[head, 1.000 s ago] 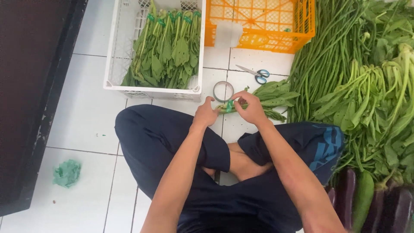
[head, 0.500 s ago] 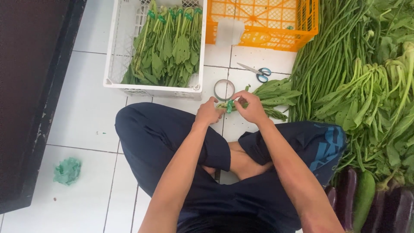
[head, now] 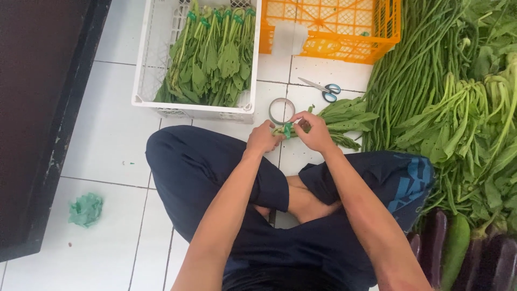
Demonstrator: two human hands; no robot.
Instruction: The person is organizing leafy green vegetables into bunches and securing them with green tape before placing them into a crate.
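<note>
I sit cross-legged on a white tiled floor. My left hand (head: pixel 262 140) and my right hand (head: pixel 314 132) meet over the stems of a bunch of leafy greens (head: pixel 344 117) lying on the floor. Both hands pinch the stems, where a strip of green tape (head: pixel 287 130) wraps them. A roll of tape (head: pixel 281 110) lies just beyond my hands. Scissors with blue handles (head: pixel 321 89) lie farther out.
A white crate (head: pixel 196 110) holds several tied green bunches. An orange crate (head: pixel 334 32) stands behind. Long beans (head: pixel 414 75) and loose leafy greens (head: pixel 474 129) are piled at right, eggplants (head: pixel 436 248) at lower right. A crumpled green wad (head: pixel 85 209) lies left, beside a dark wall.
My hands have stayed at the stems with small finger movements around the green tape. The bunch and the other things have not shifted.
</note>
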